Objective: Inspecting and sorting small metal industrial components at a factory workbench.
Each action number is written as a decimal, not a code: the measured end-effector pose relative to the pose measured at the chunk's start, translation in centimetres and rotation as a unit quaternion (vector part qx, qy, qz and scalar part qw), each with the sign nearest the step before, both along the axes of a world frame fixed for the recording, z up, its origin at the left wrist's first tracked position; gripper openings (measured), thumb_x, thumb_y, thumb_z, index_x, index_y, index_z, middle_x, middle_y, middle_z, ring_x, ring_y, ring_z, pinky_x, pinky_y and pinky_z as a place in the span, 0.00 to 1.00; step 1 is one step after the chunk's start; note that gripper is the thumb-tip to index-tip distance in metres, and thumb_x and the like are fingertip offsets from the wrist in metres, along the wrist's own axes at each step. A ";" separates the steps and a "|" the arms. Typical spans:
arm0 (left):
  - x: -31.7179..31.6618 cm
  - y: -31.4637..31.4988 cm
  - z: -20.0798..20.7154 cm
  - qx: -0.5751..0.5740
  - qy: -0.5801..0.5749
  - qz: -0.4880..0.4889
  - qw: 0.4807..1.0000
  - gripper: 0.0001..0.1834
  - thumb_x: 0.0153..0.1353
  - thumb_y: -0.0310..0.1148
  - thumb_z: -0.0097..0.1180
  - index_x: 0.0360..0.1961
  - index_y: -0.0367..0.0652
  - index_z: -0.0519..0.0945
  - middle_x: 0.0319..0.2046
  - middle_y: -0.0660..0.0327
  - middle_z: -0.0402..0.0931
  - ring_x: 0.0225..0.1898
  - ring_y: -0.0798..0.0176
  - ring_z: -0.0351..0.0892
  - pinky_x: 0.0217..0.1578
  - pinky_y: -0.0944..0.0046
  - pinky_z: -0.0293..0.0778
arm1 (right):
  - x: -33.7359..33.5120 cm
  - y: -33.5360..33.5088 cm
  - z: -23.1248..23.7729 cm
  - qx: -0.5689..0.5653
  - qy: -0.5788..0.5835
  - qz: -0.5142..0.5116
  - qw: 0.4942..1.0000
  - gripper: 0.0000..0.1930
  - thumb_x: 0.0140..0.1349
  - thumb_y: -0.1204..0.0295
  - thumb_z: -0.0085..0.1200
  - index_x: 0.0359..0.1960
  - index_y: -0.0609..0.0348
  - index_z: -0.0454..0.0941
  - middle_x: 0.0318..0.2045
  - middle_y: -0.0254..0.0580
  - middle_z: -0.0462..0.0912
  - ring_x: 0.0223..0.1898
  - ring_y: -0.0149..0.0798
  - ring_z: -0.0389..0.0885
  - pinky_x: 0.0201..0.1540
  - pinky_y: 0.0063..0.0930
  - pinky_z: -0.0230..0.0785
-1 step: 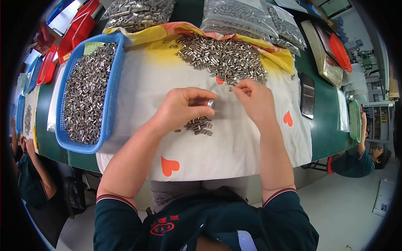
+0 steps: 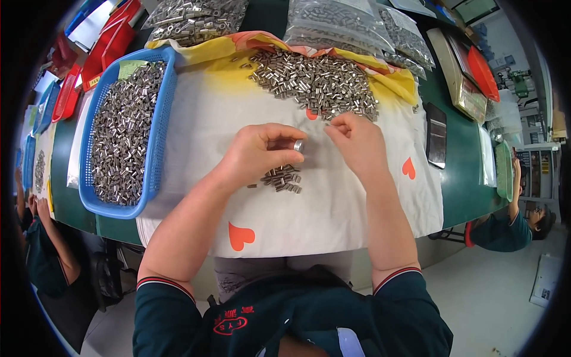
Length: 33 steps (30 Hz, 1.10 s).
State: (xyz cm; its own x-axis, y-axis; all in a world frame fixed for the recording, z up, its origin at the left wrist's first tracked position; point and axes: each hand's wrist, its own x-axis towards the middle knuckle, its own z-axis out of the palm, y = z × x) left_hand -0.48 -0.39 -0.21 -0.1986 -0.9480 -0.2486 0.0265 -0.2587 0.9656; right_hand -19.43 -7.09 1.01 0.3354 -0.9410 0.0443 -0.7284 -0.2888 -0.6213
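Shiny metal piece: in the head view I have it pinched between the thumb and forefinger of my left hand, parted only by its length. The fingertips of my right hand draw together; I cannot tell whether they grip anything. Just beyond them spreads a large pile of metal cylinders, with clear bags farther off. Below my left fingers lies a small cluster of cylinders, partly hidden by my hand; well to their left stands a full blue basket. A dark phone lies right of my right fingers. The piece's visible longer side runs from forefinger to thumb, roughly toward my body; which end leads, I cannot tell.
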 end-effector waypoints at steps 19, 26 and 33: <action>0.4 -0.1 -0.3 -0.031 0.095 0.039 0.994 0.17 0.48 0.23 0.60 0.42 0.33 0.75 0.32 0.63 0.76 0.32 0.75 0.74 0.35 0.75 0.72 | 1.8 2.5 1.7 0.132 -0.228 0.120 0.957 0.04 0.46 0.77 0.55 0.24 0.62 0.73 0.23 0.35 0.76 0.28 0.27 0.74 0.30 0.22 0.67; 0.3 0.1 -0.1 -0.026 0.019 0.041 0.999 0.16 0.47 0.24 0.61 0.40 0.34 0.77 0.30 0.62 0.77 0.31 0.75 0.74 0.33 0.75 0.72 | 2.2 3.0 1.5 -0.032 -0.121 0.151 0.981 0.04 0.46 0.77 0.55 0.23 0.62 0.73 0.21 0.36 0.76 0.24 0.31 0.75 0.28 0.23 0.67; 0.9 0.2 0.3 -0.006 0.075 -0.017 0.997 0.17 0.46 0.24 0.62 0.40 0.34 0.77 0.30 0.61 0.78 0.31 0.75 0.75 0.33 0.74 0.72 | 1.2 1.0 0.5 0.240 -0.173 0.116 0.948 0.07 0.46 0.75 0.59 0.26 0.62 0.75 0.18 0.28 0.73 0.21 0.22 0.68 0.24 0.18 0.64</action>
